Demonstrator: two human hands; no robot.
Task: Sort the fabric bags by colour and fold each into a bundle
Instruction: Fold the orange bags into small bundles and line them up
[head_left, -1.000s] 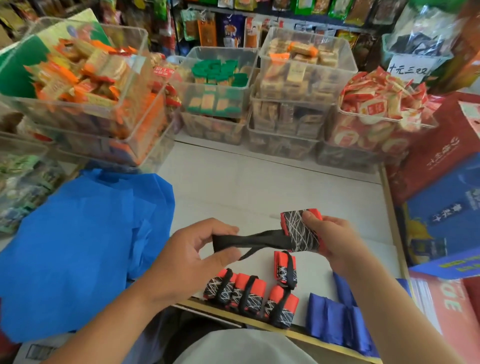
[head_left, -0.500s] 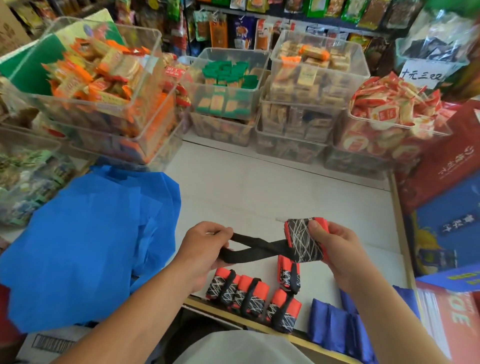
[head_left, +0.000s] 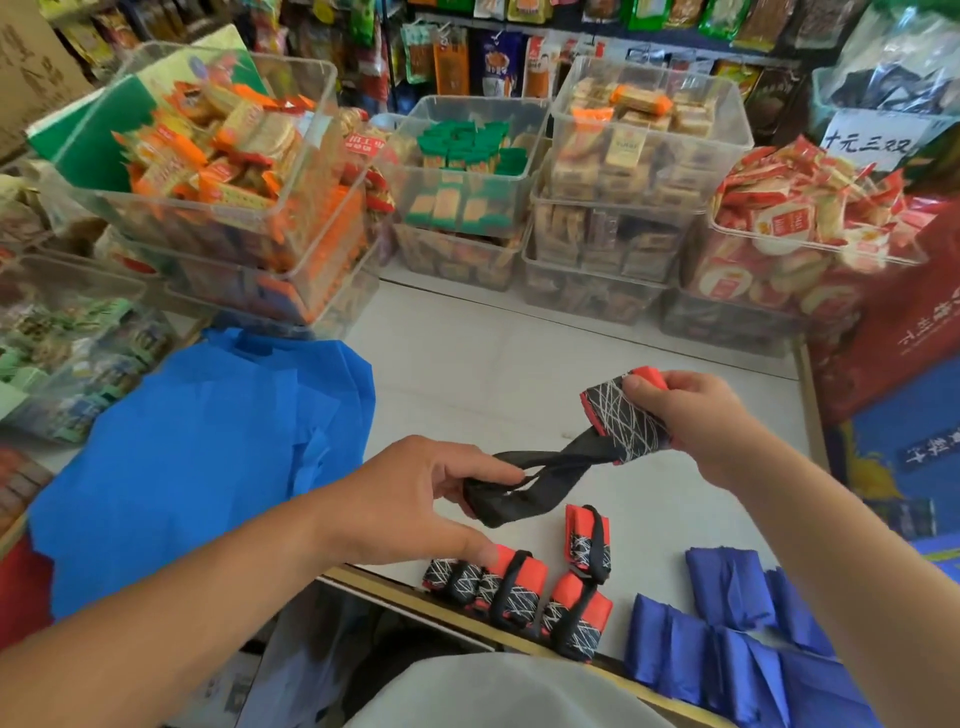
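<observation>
My right hand (head_left: 691, 415) grips a rolled red bag with a black, white-lined panel (head_left: 623, 415) above the white counter (head_left: 467, 364). Its black strap (head_left: 524, 483) runs down-left, twisted, to my left hand (head_left: 415, 499), which pinches the looped end. Several finished red-and-black bundles (head_left: 519, 587) lie in a row by the counter's front edge, one more (head_left: 587, 540) just behind them. Folded dark-blue bundles (head_left: 727, 623) lie to their right. A loose pile of bright-blue bags (head_left: 197, 457) covers the counter's left side.
Clear plastic bins of wrapped snacks (head_left: 467, 187) line the back and left of the counter. A red and blue carton (head_left: 904, 374) stands along the right edge. Shelves of hanging packets fill the background.
My left hand has twisted the black strap and drawn its loop down and closer to me. My right hand has tilted the rolled bag and lifted it slightly.
</observation>
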